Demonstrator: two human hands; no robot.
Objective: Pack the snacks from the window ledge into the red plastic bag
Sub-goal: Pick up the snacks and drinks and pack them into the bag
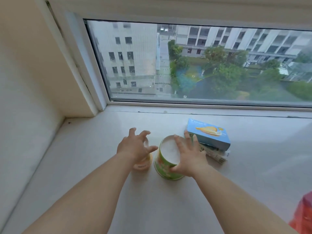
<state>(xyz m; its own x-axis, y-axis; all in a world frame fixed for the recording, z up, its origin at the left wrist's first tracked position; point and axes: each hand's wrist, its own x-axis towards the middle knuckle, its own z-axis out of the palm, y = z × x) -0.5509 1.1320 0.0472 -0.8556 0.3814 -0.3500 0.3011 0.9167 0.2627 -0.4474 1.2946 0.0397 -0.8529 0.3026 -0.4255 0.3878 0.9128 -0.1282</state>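
— Both hands were out: right hand (188, 157) spread wide against the green cup (166, 163), left hand (135, 146) clawed open over the yellow cup (143, 163), neither one clamped yet.

— Anything packed?

— Nothing I could see. Blue box (209, 134) lay on flat packets (214, 153) on the ledge (101, 149); the red bag (303, 215) sat at the right edge, well apart. I'd say barely started.

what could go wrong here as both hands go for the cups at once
The right hand lies on the green cup with spread fingers, so a loose grip might tip it. The left hand hovers, clawed, above the yellow cup, which it largely hides. The right fingertips reach the blue box, which may get nudged off the packets beneath.
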